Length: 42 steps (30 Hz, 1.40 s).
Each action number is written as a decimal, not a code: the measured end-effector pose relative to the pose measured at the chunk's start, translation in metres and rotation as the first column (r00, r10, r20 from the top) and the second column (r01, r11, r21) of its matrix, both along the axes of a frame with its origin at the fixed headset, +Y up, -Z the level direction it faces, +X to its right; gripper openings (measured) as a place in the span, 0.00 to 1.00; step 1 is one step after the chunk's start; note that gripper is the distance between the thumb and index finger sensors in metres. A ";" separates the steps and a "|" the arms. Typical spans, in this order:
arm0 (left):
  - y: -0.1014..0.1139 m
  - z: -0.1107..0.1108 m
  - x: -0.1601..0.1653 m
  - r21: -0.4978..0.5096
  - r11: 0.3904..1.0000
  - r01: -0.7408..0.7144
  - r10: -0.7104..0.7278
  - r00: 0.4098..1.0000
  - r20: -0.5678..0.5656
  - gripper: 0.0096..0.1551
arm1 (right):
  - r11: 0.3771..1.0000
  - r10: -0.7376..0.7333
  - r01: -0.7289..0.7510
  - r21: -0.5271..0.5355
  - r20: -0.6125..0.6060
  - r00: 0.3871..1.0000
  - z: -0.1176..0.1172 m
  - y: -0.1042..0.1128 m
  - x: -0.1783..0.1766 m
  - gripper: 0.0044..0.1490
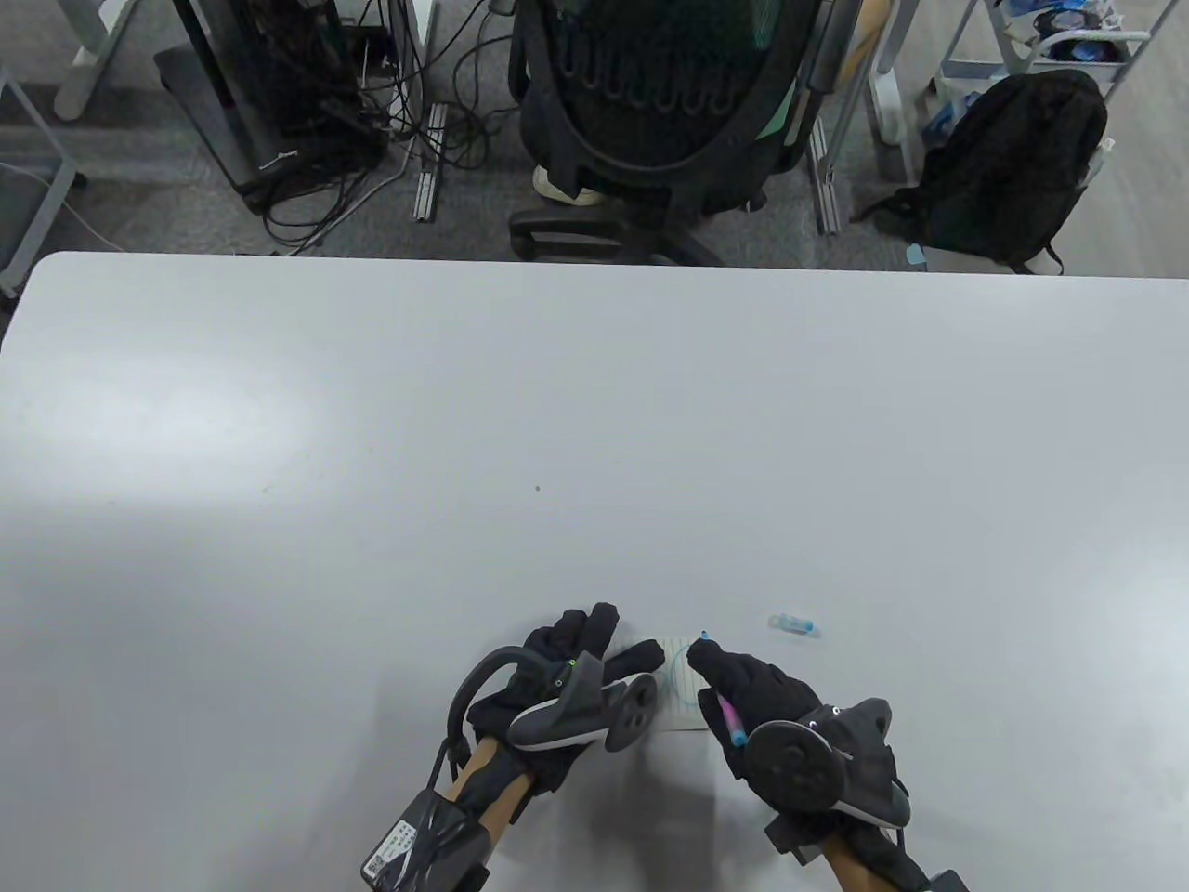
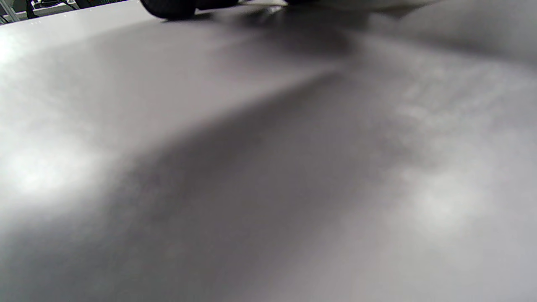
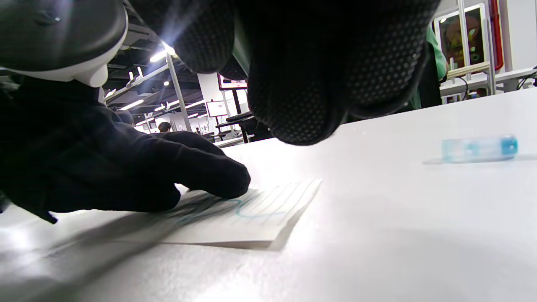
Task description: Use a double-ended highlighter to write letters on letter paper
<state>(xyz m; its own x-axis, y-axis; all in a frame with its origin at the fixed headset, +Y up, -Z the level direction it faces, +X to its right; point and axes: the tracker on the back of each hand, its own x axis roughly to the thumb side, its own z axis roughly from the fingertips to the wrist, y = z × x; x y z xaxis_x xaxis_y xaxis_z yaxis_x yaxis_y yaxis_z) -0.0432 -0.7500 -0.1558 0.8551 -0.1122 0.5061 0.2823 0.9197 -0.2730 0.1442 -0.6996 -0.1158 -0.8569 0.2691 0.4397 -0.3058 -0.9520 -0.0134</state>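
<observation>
A small lined letter paper lies near the table's front edge, with a blue curved stroke on it. My left hand lies flat with its fingers pressing the paper's left part. My right hand grips the double-ended highlighter, a pink and blue barrel whose blue tip pokes out above the fingers at the paper's far right corner. The highlighter's clear blue cap lies on the table to the right of the paper. The left wrist view holds only blurred table surface.
The grey table stretches wide beyond the hands. Past its far edge stand an office chair, cables and a black backpack on the floor.
</observation>
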 end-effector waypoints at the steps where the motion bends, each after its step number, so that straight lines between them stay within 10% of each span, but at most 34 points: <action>1: 0.000 0.000 0.000 0.000 1.000 -0.005 0.005 1.000 -0.005 0.33 | 1.000 0.005 -0.005 0.005 -0.002 1.000 0.000 0.000 -0.001 0.33; 42: 0.050 0.064 -0.036 0.018 0.947 -0.321 0.321 0.947 -0.017 0.41 | 0.912 0.339 -0.317 0.258 -0.044 0.940 0.014 -0.001 -0.026 0.26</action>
<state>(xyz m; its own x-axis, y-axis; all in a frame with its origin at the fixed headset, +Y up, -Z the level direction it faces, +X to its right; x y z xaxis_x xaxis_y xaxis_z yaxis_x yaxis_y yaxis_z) -0.0792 -0.6997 -0.0919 0.8570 0.1626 0.4891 -0.0339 0.9647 -0.2613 0.1185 -0.7004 -0.1021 -0.8344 -0.1459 0.5315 0.0130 -0.9693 -0.2456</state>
